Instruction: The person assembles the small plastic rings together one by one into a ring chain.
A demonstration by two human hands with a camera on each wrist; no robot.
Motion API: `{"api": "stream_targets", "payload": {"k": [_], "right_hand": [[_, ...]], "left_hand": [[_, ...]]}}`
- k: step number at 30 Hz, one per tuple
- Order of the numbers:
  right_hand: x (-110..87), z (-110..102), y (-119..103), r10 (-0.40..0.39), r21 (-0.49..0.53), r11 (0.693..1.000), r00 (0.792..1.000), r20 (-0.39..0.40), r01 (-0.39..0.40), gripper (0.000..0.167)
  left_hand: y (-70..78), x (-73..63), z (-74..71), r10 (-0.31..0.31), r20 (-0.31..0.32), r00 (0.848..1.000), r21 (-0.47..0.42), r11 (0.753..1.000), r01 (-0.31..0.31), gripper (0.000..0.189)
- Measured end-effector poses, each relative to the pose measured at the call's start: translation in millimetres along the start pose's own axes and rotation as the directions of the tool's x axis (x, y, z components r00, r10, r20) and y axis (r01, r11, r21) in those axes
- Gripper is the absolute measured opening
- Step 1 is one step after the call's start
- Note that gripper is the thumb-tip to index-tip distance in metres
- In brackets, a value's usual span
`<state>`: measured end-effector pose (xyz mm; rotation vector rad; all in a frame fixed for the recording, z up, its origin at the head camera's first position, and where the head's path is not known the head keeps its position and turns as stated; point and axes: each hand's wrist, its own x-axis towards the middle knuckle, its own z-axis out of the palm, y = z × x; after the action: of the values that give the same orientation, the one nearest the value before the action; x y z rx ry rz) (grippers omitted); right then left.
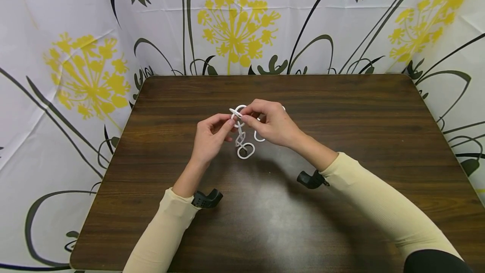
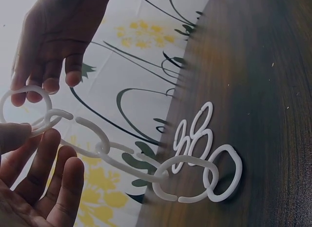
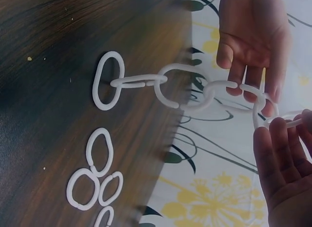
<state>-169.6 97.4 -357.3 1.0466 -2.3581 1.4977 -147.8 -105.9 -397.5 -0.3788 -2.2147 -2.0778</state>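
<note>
A chain of white plastic links [image 2: 119,164] hangs from the fingers of both hands. Its lowest link [image 3: 96,83] touches the wooden tabletop. At the chain's upper end, my left hand [image 1: 207,137] pinches a link between thumb and fingertips. Close beside it, my right hand [image 1: 273,124] pinches a link at the same end; the two links cross between the hands. Whether they are joined there, I cannot tell. Small gaps show in the sides of some links. In the head view the right hand partly covers the loose links beneath it.
Several loose white links [image 3: 70,190] lie close together on the dark wooden table [image 1: 170,100], below and right of the hanging chain. A floral curtain [image 1: 163,20] stands behind the table's far edge. Black wrist devices [image 1: 207,199] are worn on both forearms.
</note>
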Motion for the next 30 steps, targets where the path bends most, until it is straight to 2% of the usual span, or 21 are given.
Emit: {"api": "stream_targets", "payload": {"k": [11,19,25,30], "right_hand": [[1.3,-0.9,1.5,-0.005,-0.043,0.999,1.0,-0.002,0.005,0.007],[2.3,-2.2,5.6,0.018,-0.043,0.999,0.998,-0.065,-0.021,0.007],[2.3,-2.6,6.2,0.092,0.031,0.996,0.991,-0.1,-0.09,0.008],[3.9,-1.1,7.2,0.18,0.1,0.981,0.977,-0.114,-0.169,0.009]], "left_hand": [[-1.7,0.7,0.8,-0.01,0.008,1.0,-0.012,1.0,0.01,0.02],[-0.5,0.4,1.2,-0.022,0.002,1.0,0.005,1.0,0.022,0.021],[-0.7,0.4,1.2,-0.03,0.001,1.0,0.002,1.0,0.03,0.02],[-1.5,-0.2,1.8,-0.025,0.0,1.0,-0.011,1.0,0.025,0.02]]}}
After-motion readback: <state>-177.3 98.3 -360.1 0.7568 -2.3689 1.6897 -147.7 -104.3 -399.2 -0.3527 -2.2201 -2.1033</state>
